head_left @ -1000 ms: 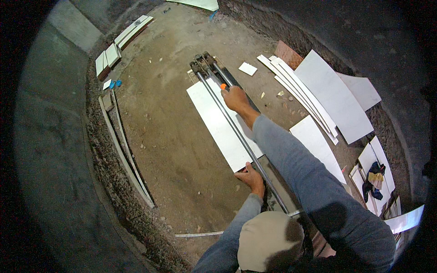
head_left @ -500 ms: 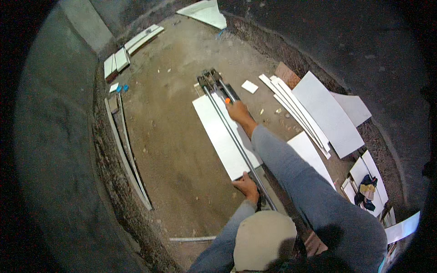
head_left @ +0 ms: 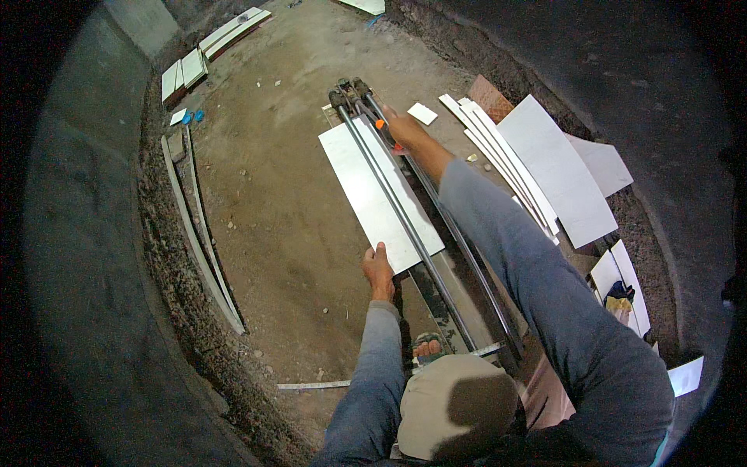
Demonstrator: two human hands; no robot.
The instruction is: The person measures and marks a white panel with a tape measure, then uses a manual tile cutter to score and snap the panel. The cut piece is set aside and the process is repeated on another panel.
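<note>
A long white tile [head_left: 358, 183] lies on a manual tile cutter, under its two metal rails [head_left: 399, 214]. My left hand [head_left: 379, 268] grips the tile's near left corner, thumb on top; the fingers below are partly hidden. Toward the cutter's far end, my right hand [head_left: 408, 132] is closed around the handle, which it mostly hides. Orange parts [head_left: 380, 124] of the cutter show beside and below that hand.
White strips [head_left: 506, 159] and a large white tile [head_left: 560, 171] lie to the right. More tiles [head_left: 184, 71] rest at the far left. Curved pale strips [head_left: 194, 226] run along the left wall. A sandaled foot [head_left: 427, 347] and a beige rounded shape [head_left: 459, 405] are near the lower edge.
My left hand has shifted from the tile's near edge to its left corner. My right hand has moved slightly toward the cutter's far end. The whole view has shifted.
</note>
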